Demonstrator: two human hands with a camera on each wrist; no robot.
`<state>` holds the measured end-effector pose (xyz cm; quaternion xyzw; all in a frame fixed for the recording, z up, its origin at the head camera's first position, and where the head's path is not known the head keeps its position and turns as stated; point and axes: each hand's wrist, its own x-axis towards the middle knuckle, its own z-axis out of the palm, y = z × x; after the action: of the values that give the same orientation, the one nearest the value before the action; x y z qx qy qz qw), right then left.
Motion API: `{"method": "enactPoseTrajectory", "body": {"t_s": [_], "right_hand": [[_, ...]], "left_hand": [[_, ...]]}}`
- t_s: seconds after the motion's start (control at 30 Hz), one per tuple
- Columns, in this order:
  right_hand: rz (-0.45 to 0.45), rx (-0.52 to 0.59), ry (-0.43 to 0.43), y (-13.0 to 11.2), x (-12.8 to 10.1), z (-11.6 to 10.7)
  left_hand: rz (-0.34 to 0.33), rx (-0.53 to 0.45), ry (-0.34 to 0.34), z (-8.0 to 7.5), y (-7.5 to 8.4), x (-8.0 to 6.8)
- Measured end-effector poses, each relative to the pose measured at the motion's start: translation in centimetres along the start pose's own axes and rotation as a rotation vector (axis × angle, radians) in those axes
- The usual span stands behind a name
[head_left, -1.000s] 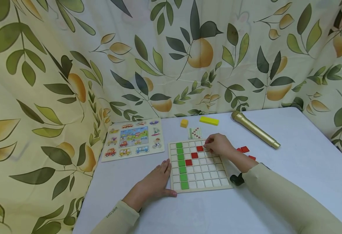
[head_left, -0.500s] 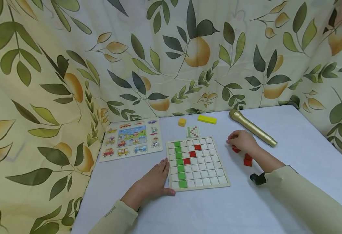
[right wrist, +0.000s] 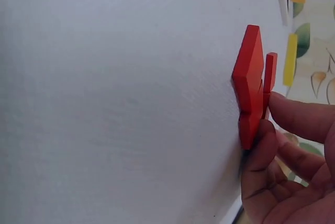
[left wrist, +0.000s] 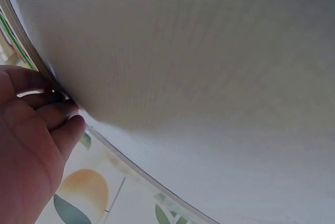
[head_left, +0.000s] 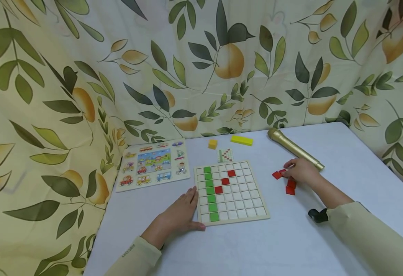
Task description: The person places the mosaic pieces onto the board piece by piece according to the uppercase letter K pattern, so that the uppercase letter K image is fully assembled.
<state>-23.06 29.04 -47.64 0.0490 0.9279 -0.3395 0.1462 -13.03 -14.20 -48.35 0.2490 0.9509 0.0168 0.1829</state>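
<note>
A wooden grid board [head_left: 253, 212] lies on the white table, with a column of green tiles [head_left: 209, 191] and a diagonal of three red tiles [head_left: 225, 181]. My left hand [head_left: 187, 209] rests flat on the table, fingers straight against the board's left edge; in the left wrist view the left hand [left wrist: 31, 130] touches the table's cloth. To the right of the board my right hand [head_left: 296, 170] has its fingers curled over a few loose red tiles [head_left: 277, 174]. The right wrist view shows the right hand's fingertips [right wrist: 269, 130] pinching a red tile [right wrist: 248, 82] that lies on the table.
A gold microphone [head_left: 292, 149] lies just behind the right hand. A yellow bar [head_left: 241, 140], a small yellow cube [head_left: 213, 143] and a pattern card [head_left: 225, 155] sit behind the board. A vehicle puzzle [head_left: 153, 165] lies at left. Leaf-print curtains enclose the table.
My right hand left the board's top right squares and moved right to the loose red tiles, then took hold of one. The left hand stayed put.
</note>
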Motion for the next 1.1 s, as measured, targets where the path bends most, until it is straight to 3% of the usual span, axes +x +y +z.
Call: {"method": "enactPoseTrajectory", "body": {"t_s": [0.33, 0.6, 0.87, 1.1], "right_hand": [[-0.027, -0.009, 0.033, -0.7, -0.3, 0.3], [-0.005, 0.100, 0.032, -1.3, -0.1, 0.4], [-0.045, 0.087, 0.065, -2.7, 0.1, 0.9], [-0.055, 0.168, 0.017, -4.4, 0.8, 2.0]], "left_hand": [[0.011, 0.000, 0.009, 0.1, -0.1, 0.0], [0.013, 0.004, 0.004, -0.1, 0.0, -0.1], [0.003, -0.018, -0.008, -0.1, -0.1, -0.1], [0.011, -0.014, -0.009, 0.0, -0.2, 0.0]]}}
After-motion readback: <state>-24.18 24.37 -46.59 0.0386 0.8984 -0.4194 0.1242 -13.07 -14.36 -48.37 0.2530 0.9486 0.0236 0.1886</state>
